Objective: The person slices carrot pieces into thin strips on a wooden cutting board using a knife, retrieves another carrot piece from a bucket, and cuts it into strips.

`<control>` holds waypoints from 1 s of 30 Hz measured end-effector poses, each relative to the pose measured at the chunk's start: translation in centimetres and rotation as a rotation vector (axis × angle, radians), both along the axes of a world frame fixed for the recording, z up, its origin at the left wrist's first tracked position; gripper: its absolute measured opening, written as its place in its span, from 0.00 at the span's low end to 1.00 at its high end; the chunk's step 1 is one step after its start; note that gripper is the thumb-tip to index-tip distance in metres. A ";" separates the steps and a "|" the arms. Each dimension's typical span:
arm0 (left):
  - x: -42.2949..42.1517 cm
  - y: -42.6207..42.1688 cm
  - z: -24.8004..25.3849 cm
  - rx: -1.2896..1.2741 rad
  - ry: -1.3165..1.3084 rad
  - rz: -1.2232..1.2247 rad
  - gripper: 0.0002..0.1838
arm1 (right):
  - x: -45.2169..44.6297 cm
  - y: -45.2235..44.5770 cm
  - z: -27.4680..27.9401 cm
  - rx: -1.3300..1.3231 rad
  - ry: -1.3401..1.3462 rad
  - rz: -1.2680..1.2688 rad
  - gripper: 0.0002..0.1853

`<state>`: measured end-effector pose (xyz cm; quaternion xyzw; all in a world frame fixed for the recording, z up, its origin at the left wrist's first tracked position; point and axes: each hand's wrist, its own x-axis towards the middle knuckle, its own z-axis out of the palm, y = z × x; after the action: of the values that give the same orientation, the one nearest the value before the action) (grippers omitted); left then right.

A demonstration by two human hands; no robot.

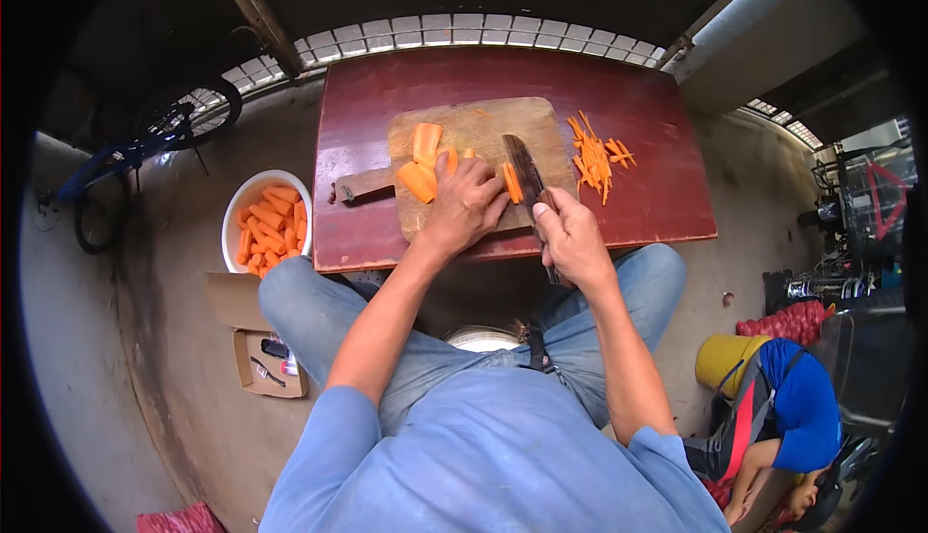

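My right hand (pixel 574 235) is wrapped round the handle of a dark-bladed knife (pixel 523 166), whose blade stands at the right side of the wooden cutting board (pixel 551 122). Thin carrot slices (pixel 512 183) lie against the blade's left side. Just left of them, my left hand (pixel 466 202) presses down with curled fingers on a carrot piece, mostly hidden beneath it. Larger flat carrot pieces (pixel 417 181) rest beside that hand's fingertips. A loose pile of carrot strips (pixel 601 158) is on the red table (pixel 667 214), right of the board.
A white tub (pixel 228 227) of peeled carrots stands at the table's left. Below it lies an open cardboard box (pixel 246 378). A bicycle (pixel 184 122) leans at the left. Another person (pixel 802 407) bends over near a yellow bucket (pixel 725 364) and red net sacks (pixel 788 323).
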<state>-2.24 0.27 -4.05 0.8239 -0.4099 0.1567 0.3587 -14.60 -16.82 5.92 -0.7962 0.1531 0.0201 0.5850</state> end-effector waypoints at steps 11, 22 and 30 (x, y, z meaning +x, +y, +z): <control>-0.1 -0.4 0.2 0.030 -0.041 0.001 0.08 | -0.1 0.5 0.0 -0.020 0.097 -0.004 0.13; -0.2 -0.4 0.6 0.053 -0.029 0.006 0.07 | 1.0 0.1 -0.4 -0.020 0.105 0.042 0.13; 0.1 -0.1 0.2 0.007 0.023 0.062 0.08 | -0.5 0.2 -0.5 0.073 0.021 0.002 0.12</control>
<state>-2.17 0.14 -3.87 0.8393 -0.3805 0.1567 0.3554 -15.12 -16.64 5.38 -0.7742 0.1575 0.0346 0.6120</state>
